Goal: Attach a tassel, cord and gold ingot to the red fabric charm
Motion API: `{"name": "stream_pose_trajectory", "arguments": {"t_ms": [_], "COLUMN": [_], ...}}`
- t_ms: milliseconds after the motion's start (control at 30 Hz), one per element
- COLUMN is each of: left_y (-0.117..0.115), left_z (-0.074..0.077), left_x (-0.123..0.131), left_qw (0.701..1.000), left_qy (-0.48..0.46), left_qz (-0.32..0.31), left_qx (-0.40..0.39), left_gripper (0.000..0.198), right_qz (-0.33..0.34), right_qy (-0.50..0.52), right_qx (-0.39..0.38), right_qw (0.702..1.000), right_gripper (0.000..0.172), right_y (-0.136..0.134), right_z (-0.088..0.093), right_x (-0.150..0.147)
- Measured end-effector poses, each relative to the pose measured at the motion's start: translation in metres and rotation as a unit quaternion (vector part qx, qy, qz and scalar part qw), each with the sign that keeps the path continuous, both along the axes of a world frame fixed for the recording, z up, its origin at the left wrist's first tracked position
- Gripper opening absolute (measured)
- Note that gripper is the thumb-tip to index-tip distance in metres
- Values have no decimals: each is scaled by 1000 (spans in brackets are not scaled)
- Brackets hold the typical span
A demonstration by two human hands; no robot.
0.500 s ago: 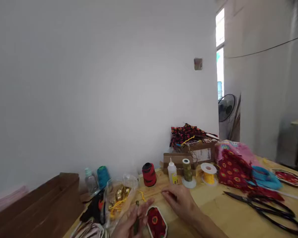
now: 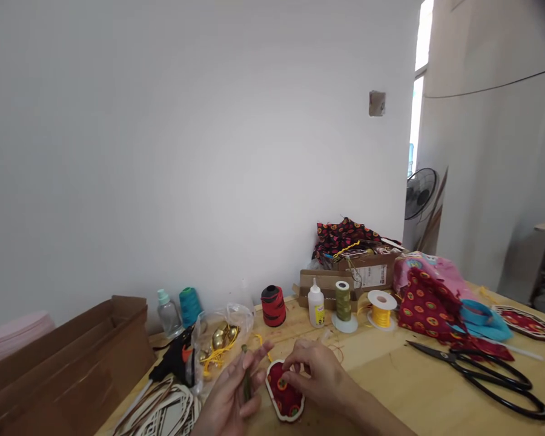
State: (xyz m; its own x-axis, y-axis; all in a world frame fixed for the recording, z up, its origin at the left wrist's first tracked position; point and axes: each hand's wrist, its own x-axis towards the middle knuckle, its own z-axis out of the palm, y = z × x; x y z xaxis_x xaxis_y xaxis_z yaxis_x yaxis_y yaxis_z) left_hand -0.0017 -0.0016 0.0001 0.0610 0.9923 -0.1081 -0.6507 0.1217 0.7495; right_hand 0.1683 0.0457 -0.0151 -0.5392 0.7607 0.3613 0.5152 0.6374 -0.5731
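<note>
Red patterned piece (image 2: 285,396) with a white rim lies flat on the wooden table (image 2: 418,399), near the lower edge of the view, between the person's two hands. The right hand (image 2: 318,376) rests on its upper right edge with the fingers curled down onto it. Whether they pinch the rim or only press on it, I cannot tell. The left hand (image 2: 229,396) is just beside the piece on its left, palm turned up. Its thumb and fingers are closed loosely around a thin green stick (image 2: 246,378), which stands nearly upright in the grip.

Just behind the left hand sits a clear plastic bag (image 2: 218,342) with gold bells and yellow cord inside. A black glue gun (image 2: 175,360) lies beside the bag, and white cut-out frames (image 2: 163,412) lie in front of the gun.

Further back, near the wall, stand a red and black spool (image 2: 273,304), a white glue bottle (image 2: 317,304), a green spool (image 2: 343,301) and a yellow spool (image 2: 382,310) in a rough row. Large black scissors (image 2: 481,369) lie well to the right, in front of a heap of red cloth (image 2: 427,309). A brown cardboard box (image 2: 63,363) sits at the far left.
</note>
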Motion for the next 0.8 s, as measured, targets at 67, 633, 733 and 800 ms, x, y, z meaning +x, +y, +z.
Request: {"name": "stream_pose_trajectory", "arguments": {"t_ms": [67,633,733,800], "left_y": [3,14,15,15], "left_z": [-2,-20,-20,-20], "left_x": [-3,-6,-8,-7], "left_qw": [1000,999,998,998], "left_qy": [-12,-15,-28,-32], "left_qz": [28,38,48,45], "left_qx": [2,-4,-8,-9], "left_gripper": [11,8,9,9], "right_qz": [-4,-61,-53,-59], "right_qy": [-23,30,32,17], "right_qx": [-8,-81,-75,-72], "right_qw": [1000,994,995,996], "right_gripper": [12,16,17,12], "right_y": [0,7,16,15], "right_z": [-4,8,29,37], "right_x": [-3,3,47,68]}}
